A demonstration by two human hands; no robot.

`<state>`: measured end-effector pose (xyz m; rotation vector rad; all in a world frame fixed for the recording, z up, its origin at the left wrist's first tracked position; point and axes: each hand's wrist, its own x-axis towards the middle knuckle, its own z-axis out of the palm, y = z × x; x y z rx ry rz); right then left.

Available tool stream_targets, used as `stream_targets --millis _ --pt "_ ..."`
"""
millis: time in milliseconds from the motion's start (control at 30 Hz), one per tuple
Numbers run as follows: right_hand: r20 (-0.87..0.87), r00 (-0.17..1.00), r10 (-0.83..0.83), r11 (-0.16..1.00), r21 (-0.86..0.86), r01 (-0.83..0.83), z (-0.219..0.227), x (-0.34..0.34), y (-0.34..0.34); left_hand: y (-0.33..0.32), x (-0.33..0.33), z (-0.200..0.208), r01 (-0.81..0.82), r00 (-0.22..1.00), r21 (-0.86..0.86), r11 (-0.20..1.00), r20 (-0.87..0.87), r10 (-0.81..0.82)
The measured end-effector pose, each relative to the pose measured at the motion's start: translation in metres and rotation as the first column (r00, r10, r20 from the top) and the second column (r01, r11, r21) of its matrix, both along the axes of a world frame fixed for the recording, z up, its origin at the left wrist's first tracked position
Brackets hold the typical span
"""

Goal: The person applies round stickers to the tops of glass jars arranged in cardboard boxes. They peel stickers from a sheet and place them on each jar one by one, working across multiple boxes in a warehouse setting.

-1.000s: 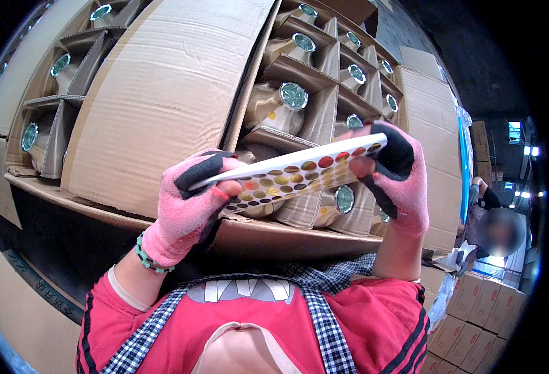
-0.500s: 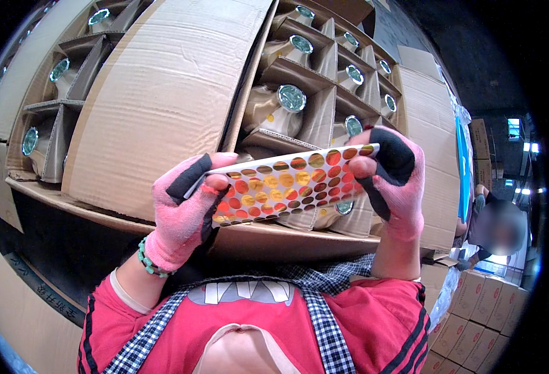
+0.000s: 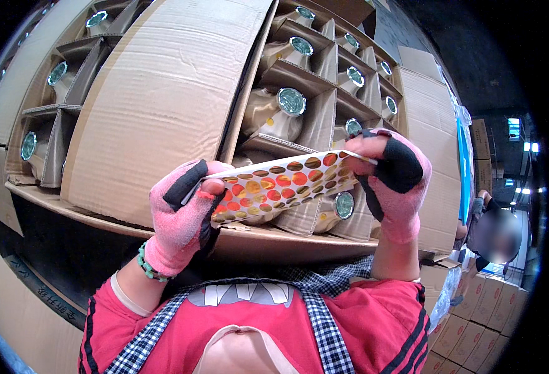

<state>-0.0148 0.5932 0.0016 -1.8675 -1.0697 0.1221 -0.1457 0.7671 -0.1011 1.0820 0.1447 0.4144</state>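
Observation:
Across the front of an open carton point(image 3: 299, 235) I hold a sheet of round stickers point(image 3: 274, 187), white with shiny gold and orange dots. Its left end is pinched between the thumb and fingers of my left hand point(image 3: 184, 206). My right hand point(image 3: 399, 177) grips the upper right corner, which looks curled or bent at the fingertips; whether a single sticker is lifted there I cannot make out. Both hands wear pink and black gloves with bare fingertips. Under the sheet, a gold bottle point(image 3: 268, 118) with a silvery green cap stands in a cardboard cell, a small yellow dot on its shoulder.
Several similar bottles fill the carton's divided cells. To the left, past a closed flap point(image 3: 156, 93), lies another bottle carton point(image 3: 40, 146). A side flap point(image 3: 433, 149) folds out on the right. Beyond it are stacked boxes point(image 3: 474, 311) and another person point(image 3: 496, 234).
My right hand has shifted slightly right and its fingers have turned at the sheet's corner. The sheet's right end now sits lower and curled, uncovering a bottle cap beneath.

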Motion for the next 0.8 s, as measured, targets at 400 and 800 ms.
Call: stream_targets --millis 400,800 --pt "-0.281 0.958 -0.051 0.987 0.135 0.092 -0.003 -0.006 0.001 0.0 0.001 -0.003 -0.017 1.0 0.057 0.998 0.015 0.016" --pt "0.559 0.828 -0.026 0.984 -0.132 0.12 0.008 0.002 0.007 -0.003 0.002 0.005 -0.046 0.999 0.067 0.997 0.031 0.044"
